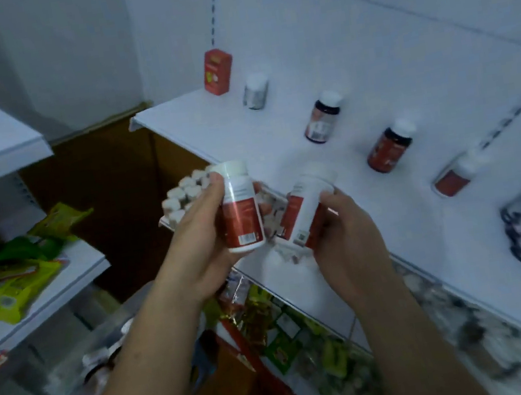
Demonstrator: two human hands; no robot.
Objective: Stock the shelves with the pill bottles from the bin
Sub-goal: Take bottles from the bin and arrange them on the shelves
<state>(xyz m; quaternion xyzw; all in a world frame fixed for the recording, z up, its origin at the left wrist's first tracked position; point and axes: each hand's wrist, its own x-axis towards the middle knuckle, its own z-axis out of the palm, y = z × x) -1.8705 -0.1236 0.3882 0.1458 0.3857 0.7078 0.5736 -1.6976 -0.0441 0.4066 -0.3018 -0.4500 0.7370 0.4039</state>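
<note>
White shelving fills the view: one long white shelf (276, 134) runs from the centre back toward the right, with a white slotted back panel behind it. Along its rear edge stand, left to right, a red carton (217, 71), a silver bottle (256, 91), a dark bottle (322, 117) with a white cap, a red-labelled bottle (390, 146) and one more red bottle (456, 175), blurred. A dark, blurred object at the far right cannot be identified.

Your left hand (200, 236) has its grip closed around a white pill bottle (240, 207) with a red lower label and a barcode, held upright, cap up, just in front of the shelf edge. Your right hand (345, 232) has its grip closed around a second pill bottle (308, 210), tilted with its cap pointing up and to the right, over the front part of the shelf. The two bottles sit near each other but apart.

Behind your left hand, a cluster of white-capped bottles (184, 192) stands packed together. Whether it sits on the shelf or in a tray, you cannot tell.

On the left, a lower shelf carries green packets (17, 277). Below the main shelf lie more coloured packets (270, 314). A clear bin (111, 338) sits low, under your left forearm; its contents are blurred.
</note>
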